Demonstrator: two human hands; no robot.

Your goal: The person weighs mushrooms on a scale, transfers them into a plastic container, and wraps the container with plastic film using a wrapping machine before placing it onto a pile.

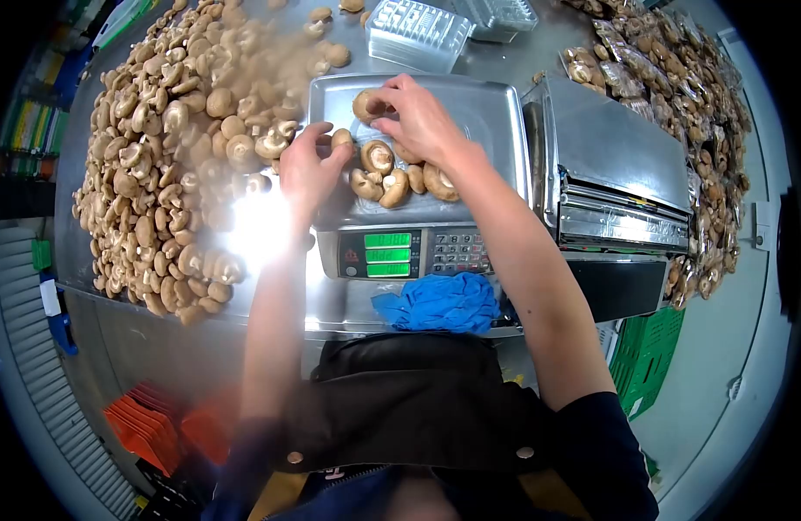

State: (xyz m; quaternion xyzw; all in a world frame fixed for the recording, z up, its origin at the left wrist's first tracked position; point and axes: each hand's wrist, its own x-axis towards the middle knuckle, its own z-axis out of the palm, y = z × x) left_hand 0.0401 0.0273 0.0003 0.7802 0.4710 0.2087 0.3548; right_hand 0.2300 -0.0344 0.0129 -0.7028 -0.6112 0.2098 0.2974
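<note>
Head view: mushrooms on the scale pan (496,113), a small cluster (392,174) sitting at the pan's near-left area, caps mostly down or on edge, touching each other. Right hand (422,122) is over the pan, fingers curled narrow and pinching one mushroom (364,106) at the cluster's far side, just off the rest. Left hand (306,169) is at the pan's left edge, fingers bent around another mushroom (341,139), thumb side toward the cluster; it overlaps the pan rim. The pan is bare steel on its far and right parts. Below the pan, the scale's front panel shows a green display (388,253) with three lit rows, digits unreadable, and a keypad (459,252) just right of it. A bunched blue glove or cloth (444,302) lies on the table edge in front of the scale. Left of the scale a big loose heap of mushrooms (166,156) covers the steel table (539,52), with a strong glare patch near its close edge. Right of the scale stands a steel wrapping unit (613,165); past it, bagged mushrooms (678,78) pile along the right. Clear plastic trays (418,33) are stacked beyond the pan. Green crate (645,352) sits low right, orange crates (157,430) low left.
</note>
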